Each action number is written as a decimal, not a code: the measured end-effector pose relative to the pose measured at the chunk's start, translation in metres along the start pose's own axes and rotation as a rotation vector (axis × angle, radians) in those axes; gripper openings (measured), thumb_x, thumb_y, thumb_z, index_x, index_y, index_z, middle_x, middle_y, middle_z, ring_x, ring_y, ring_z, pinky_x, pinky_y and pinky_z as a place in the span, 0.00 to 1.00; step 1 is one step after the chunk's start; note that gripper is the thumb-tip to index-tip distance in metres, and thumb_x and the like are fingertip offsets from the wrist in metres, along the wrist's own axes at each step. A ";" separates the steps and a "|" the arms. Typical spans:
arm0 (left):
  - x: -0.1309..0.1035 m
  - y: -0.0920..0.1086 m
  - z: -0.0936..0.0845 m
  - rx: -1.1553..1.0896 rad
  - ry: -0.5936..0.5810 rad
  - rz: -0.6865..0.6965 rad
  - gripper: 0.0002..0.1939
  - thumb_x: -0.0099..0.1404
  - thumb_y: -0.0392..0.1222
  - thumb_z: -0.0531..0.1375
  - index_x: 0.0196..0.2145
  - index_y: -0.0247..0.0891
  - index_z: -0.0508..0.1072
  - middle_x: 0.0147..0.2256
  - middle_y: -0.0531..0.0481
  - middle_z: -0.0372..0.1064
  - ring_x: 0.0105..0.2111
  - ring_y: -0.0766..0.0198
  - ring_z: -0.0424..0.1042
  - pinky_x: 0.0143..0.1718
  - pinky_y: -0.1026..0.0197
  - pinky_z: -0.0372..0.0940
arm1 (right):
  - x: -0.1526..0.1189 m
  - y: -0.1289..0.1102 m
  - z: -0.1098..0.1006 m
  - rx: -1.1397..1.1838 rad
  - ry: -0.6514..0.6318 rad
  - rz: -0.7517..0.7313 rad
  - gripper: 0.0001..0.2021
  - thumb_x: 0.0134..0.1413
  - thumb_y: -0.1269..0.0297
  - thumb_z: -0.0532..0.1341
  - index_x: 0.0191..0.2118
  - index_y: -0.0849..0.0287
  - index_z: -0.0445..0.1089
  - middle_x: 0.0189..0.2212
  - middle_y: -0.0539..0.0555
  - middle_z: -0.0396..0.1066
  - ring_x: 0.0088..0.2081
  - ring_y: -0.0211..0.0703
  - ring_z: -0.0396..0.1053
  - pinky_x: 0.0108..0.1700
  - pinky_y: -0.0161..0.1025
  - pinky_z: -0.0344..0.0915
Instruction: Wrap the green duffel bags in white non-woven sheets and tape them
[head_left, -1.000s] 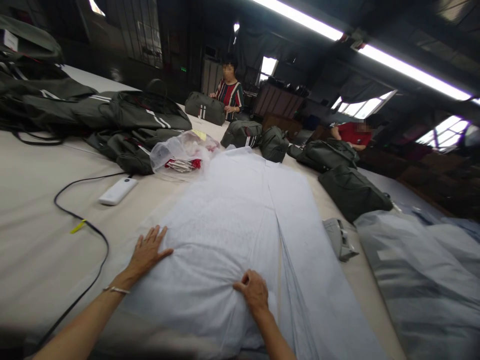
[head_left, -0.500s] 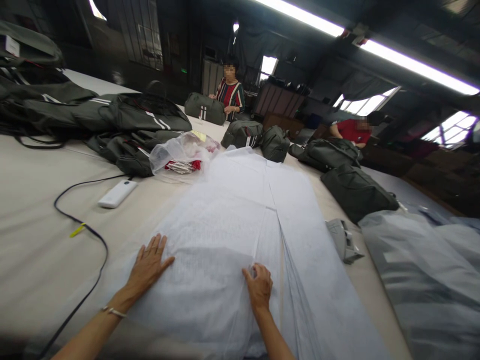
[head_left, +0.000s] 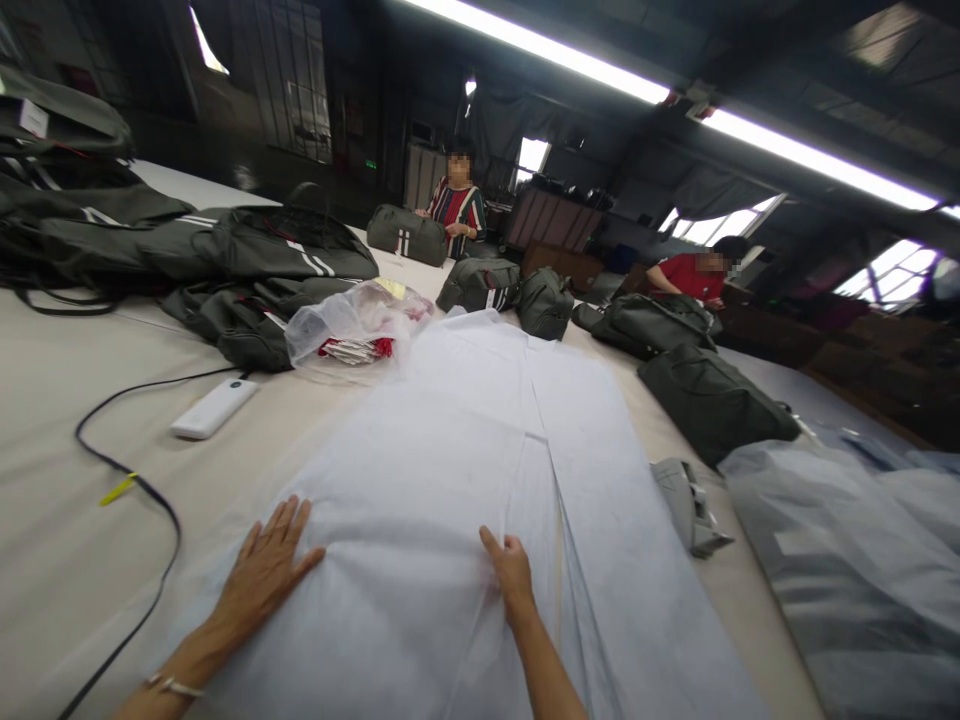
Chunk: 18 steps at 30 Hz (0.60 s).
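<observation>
A stack of thin, translucent whitish plastic sheets (head_left: 442,450) lies spread over the table in front of me. My left hand (head_left: 262,565) rests flat on the left part of the top sheet, fingers apart and thumb out. On the other side, my right hand (head_left: 512,580) is at the right edge of that top sheet, its thumb pointing forward and its fingers curled round the edge. The fingertips are partly hidden. Overlapping sheet edges run lengthwise just right of this hand.
Dark green duffel bags (head_left: 292,240) are piled at the left, and others (head_left: 712,400) stand at the right. A white power bank (head_left: 215,407) with a black cable, a clear bag of red-and-white tags (head_left: 356,350) and a grey tape dispenser-like object (head_left: 686,505) lie nearby. Two people work beyond.
The view has shifted slightly, so the hands and left-side things appear lower or further left. My left hand stays flat; my right hand's fingers have curled further out of sight at the sheet's edge.
</observation>
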<state>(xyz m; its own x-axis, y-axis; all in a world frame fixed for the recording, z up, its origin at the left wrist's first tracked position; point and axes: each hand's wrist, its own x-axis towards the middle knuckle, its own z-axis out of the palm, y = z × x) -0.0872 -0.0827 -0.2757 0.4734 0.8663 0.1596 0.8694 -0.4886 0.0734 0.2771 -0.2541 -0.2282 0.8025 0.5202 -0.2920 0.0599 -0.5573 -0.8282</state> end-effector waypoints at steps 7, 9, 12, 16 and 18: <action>-0.015 -0.004 -0.002 0.055 -0.053 -0.024 0.40 0.62 0.59 0.43 0.62 0.29 0.63 0.65 0.38 0.52 0.66 0.47 0.52 0.65 0.40 0.43 | 0.034 -0.003 -0.014 -0.024 -0.092 0.049 0.19 0.43 0.43 0.60 0.23 0.56 0.65 0.14 0.45 0.61 0.19 0.39 0.60 0.21 0.35 0.56; -0.025 -0.004 -0.001 0.069 -0.056 -0.035 0.39 0.62 0.58 0.43 0.62 0.29 0.63 0.66 0.39 0.51 0.66 0.48 0.52 0.65 0.40 0.41 | 0.030 0.004 -0.025 -0.043 -0.122 0.057 0.20 0.46 0.43 0.56 0.25 0.57 0.66 0.14 0.47 0.62 0.18 0.40 0.61 0.20 0.36 0.57; -0.040 -0.003 -0.003 0.086 -0.081 -0.067 0.38 0.62 0.57 0.43 0.62 0.31 0.64 0.65 0.40 0.52 0.65 0.48 0.53 0.66 0.40 0.39 | 0.037 0.002 -0.023 -0.073 -0.117 0.008 0.19 0.46 0.43 0.57 0.28 0.57 0.69 0.22 0.52 0.71 0.26 0.44 0.70 0.26 0.37 0.63; -0.052 -0.002 -0.002 0.095 -0.092 -0.062 0.36 0.62 0.56 0.44 0.61 0.34 0.65 0.65 0.41 0.53 0.65 0.48 0.54 0.66 0.40 0.40 | 0.064 -0.019 0.003 -0.109 -0.083 -0.056 0.16 0.39 0.48 0.65 0.29 0.56 0.69 0.28 0.53 0.75 0.32 0.47 0.72 0.33 0.36 0.65; -0.053 -0.003 0.002 0.113 -0.059 -0.073 0.36 0.61 0.54 0.44 0.60 0.33 0.67 0.65 0.40 0.55 0.65 0.47 0.54 0.66 0.40 0.39 | 0.078 -0.025 0.004 -0.129 -0.082 -0.070 0.13 0.36 0.53 0.67 0.25 0.56 0.68 0.24 0.51 0.73 0.29 0.45 0.71 0.32 0.36 0.64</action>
<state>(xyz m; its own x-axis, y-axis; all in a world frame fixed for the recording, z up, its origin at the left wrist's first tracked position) -0.1147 -0.1269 -0.2863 0.4126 0.9055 0.0994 0.9108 -0.4119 -0.0288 0.3359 -0.1966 -0.2326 0.7427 0.6088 -0.2788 0.1937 -0.5938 -0.7809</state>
